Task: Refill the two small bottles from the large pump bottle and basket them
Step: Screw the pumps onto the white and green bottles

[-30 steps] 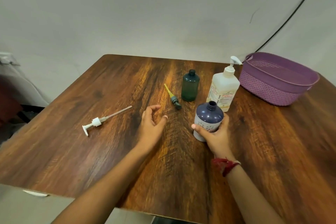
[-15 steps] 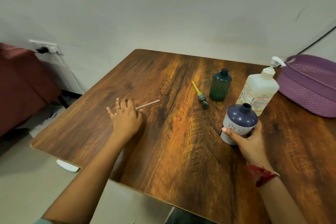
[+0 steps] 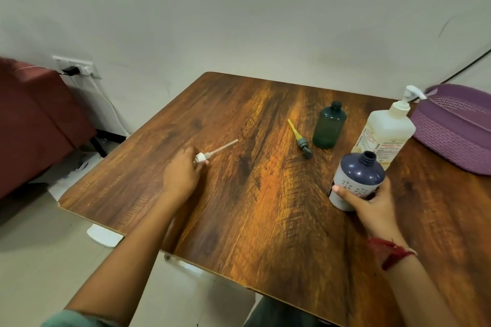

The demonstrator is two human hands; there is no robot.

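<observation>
Navy small bottle (image 3: 356,180) stands upright on the table (image 3: 265,220), neck open, clamped in my right hand (image 3: 372,206) with the thumb across the label. My left hand (image 3: 182,174), well apart from the right, has its fingers curled on the white pump head (image 3: 202,158). The dip tube (image 3: 223,146) points away from that hand.

Step, as I read it: bring the pump over and screw it on. Lift the tube clear of the wood, drop it straight into the neck, and keep the right hand's hold firm.

Beyond the right hand:
- green small bottle (image 3: 329,126), no pump on it
- yellow-tubed pump (image 3: 300,138) beside the green bottle
- large pump bottle (image 3: 384,133) just behind the navy one
- purple basket (image 3: 451,141)

Navy is opaque, level unknown. Green looks empty, not sure. Nothing visible in the basket.
</observation>
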